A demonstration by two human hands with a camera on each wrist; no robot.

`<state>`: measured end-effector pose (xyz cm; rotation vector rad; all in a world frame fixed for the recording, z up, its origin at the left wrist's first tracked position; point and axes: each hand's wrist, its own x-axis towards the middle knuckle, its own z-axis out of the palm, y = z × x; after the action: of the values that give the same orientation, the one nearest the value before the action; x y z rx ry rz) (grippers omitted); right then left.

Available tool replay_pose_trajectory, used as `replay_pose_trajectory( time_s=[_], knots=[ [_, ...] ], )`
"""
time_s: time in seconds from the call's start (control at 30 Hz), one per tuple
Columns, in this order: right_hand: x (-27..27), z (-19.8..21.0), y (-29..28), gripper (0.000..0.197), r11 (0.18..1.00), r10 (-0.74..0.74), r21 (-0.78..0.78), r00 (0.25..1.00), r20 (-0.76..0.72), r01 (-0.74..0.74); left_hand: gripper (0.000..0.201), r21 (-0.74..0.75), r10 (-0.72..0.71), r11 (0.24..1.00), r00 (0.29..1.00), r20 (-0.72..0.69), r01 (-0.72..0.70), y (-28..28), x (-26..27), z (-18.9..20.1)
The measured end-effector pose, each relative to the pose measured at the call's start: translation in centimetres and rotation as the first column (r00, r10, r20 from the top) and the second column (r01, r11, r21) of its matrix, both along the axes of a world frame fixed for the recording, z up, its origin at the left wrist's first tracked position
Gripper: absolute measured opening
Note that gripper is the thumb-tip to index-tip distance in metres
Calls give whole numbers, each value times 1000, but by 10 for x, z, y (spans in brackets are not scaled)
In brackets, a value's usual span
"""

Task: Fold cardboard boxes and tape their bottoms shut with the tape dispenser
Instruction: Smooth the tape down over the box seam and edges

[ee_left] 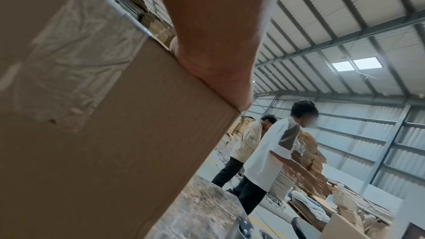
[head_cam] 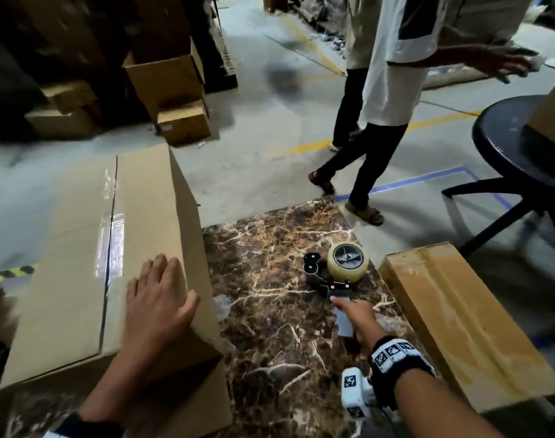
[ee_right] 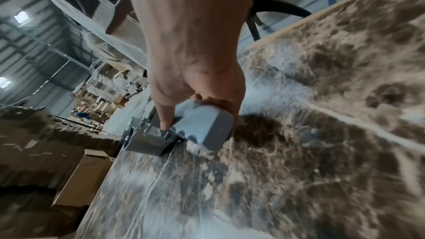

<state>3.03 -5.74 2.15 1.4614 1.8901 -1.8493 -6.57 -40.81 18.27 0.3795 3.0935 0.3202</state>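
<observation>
The marble table (head_cam: 270,327) carries a cardboard box (head_cam: 80,263) at its left edge, a tape dispenser (head_cam: 336,270) mid-surface — and flat cardboard (head_cam: 459,311) along its right edge.

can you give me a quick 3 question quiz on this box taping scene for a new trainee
1. True or false: the seam on the upturned face of the cardboard box already carries clear tape.
2. What does the right hand grip? A) a tape dispenser's handle B) a knife C) a marker
3. Fill in: the left hand rests flat on the box near its ____ edge, beside the marble-patterned table.

Key:
1. True; glossy tape runs along the seam.
2. A; the tape dispenser sits on the table, handle in the fist.
3. Right.
</observation>
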Motion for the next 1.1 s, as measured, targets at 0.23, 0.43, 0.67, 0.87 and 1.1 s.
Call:
replay_pose_trajectory(
  time_s=[0.23, 0.43, 0.67, 0.87, 1.1],
  knots=[
    [-24, 4, 14, 32, 731, 1, -682, 998, 60, 40, 88, 8, -35, 999, 999, -29, 35, -4, 11, -8],
    [-11, 24, -15, 7, 673, 6, -740, 1000, -1, -4, 85, 31, -29, 999, 999, -47, 30, -4, 6, -8],
    [1, 91, -48, 12, 777, 332, -497, 922, -197, -386, 72, 258, -32, 966, 999, -6, 33, -6, 7, -2],
    [-17, 199, -106, 13, 833, 491, -127, 826, -279, -538, 12, 883, 161, 316, 937, 310, -346, -28, -2, 39],
    [-23, 285, -202, 11, 713, 691, 191, 629, -355, -675, 49, 598, -442, -92, 571, 692, -796, -87, -12, 71]
  ],
)
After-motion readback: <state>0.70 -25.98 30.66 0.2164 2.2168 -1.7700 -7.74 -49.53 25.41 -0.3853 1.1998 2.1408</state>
